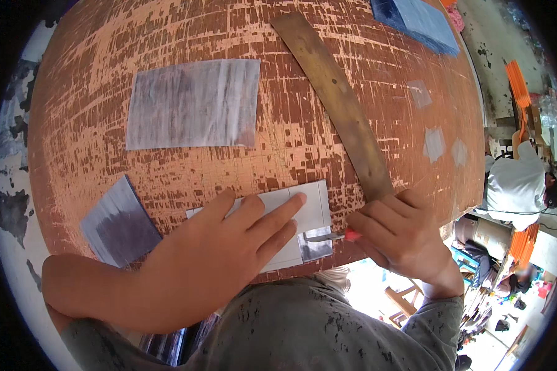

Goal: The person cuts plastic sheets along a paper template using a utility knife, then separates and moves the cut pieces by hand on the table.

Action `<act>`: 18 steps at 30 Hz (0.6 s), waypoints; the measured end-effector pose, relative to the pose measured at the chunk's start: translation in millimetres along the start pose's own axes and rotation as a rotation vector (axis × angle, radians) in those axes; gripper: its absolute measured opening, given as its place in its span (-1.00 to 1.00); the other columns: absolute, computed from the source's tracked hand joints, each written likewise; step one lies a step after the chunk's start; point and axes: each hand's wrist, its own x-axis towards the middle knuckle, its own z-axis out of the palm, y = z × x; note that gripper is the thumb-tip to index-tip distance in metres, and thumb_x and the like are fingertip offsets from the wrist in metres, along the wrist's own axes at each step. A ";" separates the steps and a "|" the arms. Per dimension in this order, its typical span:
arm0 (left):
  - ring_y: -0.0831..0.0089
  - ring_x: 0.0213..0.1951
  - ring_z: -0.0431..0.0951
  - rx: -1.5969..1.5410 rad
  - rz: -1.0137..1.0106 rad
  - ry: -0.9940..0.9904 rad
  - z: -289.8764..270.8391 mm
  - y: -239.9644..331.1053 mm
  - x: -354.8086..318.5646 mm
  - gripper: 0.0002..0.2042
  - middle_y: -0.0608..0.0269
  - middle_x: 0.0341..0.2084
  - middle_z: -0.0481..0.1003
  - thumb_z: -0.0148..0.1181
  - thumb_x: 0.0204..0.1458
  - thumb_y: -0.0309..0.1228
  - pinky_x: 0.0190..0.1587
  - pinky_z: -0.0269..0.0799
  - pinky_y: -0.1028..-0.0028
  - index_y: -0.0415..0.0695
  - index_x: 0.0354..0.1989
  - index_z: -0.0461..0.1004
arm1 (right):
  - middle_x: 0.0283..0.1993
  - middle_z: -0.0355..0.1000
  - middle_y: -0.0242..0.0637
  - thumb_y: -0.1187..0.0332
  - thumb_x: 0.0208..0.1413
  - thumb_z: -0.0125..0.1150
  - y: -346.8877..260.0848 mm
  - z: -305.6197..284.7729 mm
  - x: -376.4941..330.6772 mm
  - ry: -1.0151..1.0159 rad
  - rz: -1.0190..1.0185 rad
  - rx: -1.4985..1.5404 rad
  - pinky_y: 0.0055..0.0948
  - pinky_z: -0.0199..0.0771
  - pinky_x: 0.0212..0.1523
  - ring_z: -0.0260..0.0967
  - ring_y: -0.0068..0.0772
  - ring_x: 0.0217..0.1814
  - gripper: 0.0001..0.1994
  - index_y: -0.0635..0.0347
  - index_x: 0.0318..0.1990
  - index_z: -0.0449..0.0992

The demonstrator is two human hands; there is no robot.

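Observation:
My left hand [229, 247] lies flat with fingers stretched over a white sheet [312, 201] marked with thin ruled lines, pressing it to the worn table near the front edge. In my closed right hand [402, 232] is a small knife [351, 234] with a red handle and a thin metal blade. Its blade points left and lies across a grey, shiny patch [316, 246] at the sheet's lower right corner. Whether the blade is cutting in, I cannot tell. Part of the sheet is hidden under my left hand.
A long brownish flat strip [337, 102] runs from the far middle toward my right hand. A grey streaked sheet [194, 104] lies at the left, a blue-grey piece [120, 222] by my left forearm. Blue sheets [419, 23] sit at the far right, near small translucent patches [434, 143].

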 end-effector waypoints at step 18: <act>0.15 0.28 0.51 0.075 0.000 -0.010 1.4 5.3 1.2 -0.41 0.19 0.69 0.24 0.17 0.36 -0.37 0.36 0.51 0.20 0.01 0.60 0.44 | -0.22 0.43 -0.41 0.32 0.14 0.33 -4.5 14.5 -2.9 0.028 -0.049 -0.124 -0.31 0.45 -0.04 0.50 -0.39 -0.10 -0.68 0.16 0.04 0.65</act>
